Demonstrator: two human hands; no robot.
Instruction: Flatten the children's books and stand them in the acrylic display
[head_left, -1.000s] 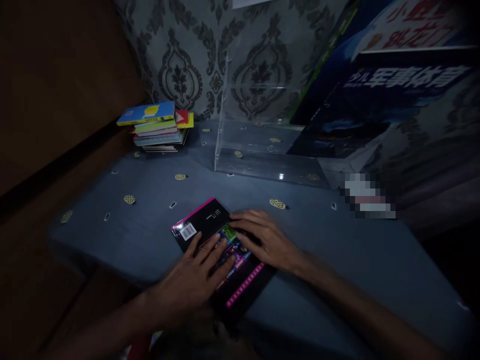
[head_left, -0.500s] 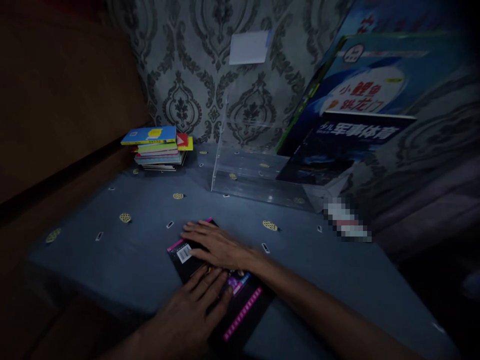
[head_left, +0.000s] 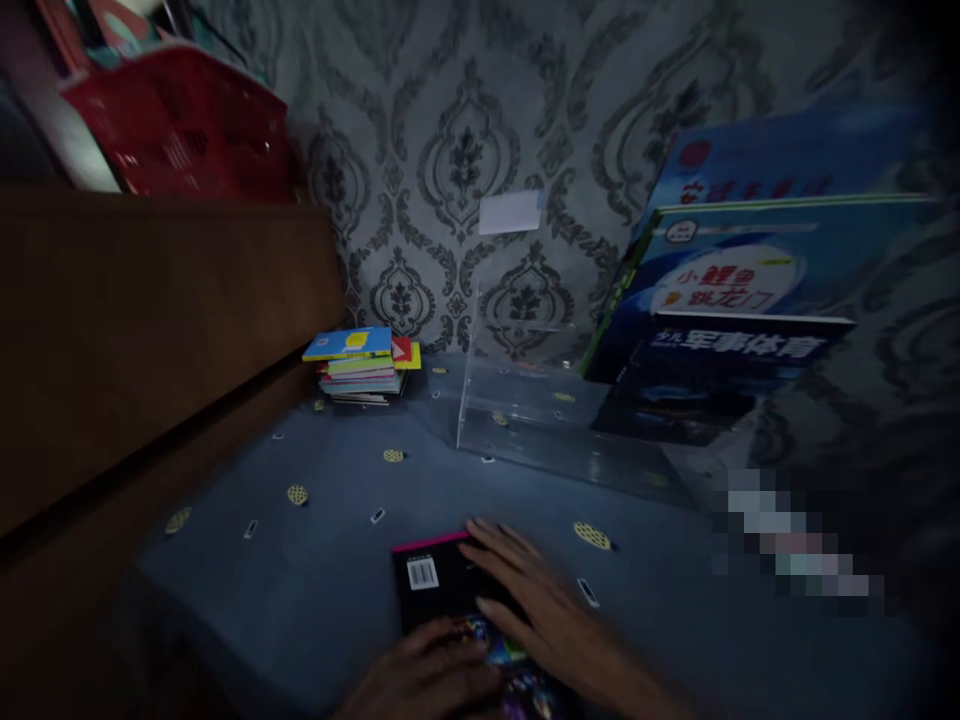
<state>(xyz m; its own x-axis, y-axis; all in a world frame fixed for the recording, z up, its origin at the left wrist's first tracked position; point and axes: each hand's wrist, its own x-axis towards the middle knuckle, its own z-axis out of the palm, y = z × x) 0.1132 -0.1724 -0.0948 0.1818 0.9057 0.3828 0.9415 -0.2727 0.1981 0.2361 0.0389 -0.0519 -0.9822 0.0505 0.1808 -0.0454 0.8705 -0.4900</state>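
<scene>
A black book point(head_left: 435, 600) with a magenta edge, a white barcode label and colourful pictures lies on the blue patterned cloth, barcode side up. My right hand point(head_left: 536, 600) rests on its right side, fingers stretched out and pointing to its far edge. Lower down, my left hand point(head_left: 431, 675) lies across the near left part of the cover, its fingers extended. Neither hand is wrapped round the book. Its near end runs out of view at the bottom, and both hands hide part of the cover.
A clear acrylic stand point(head_left: 540, 460) holds several large books, the front one a dark blue book point(head_left: 720, 385). At back left is a stack of small books point(head_left: 364, 370). A brown wooden cabinet point(head_left: 165, 340) borders the left, a red basket point(head_left: 202, 130) on top. Patterned wallpaper stands behind.
The view has tilted up and shifted left, bringing the red basket in. The book sits straighter in view. My hands stay on it, the right one now along its right side.
</scene>
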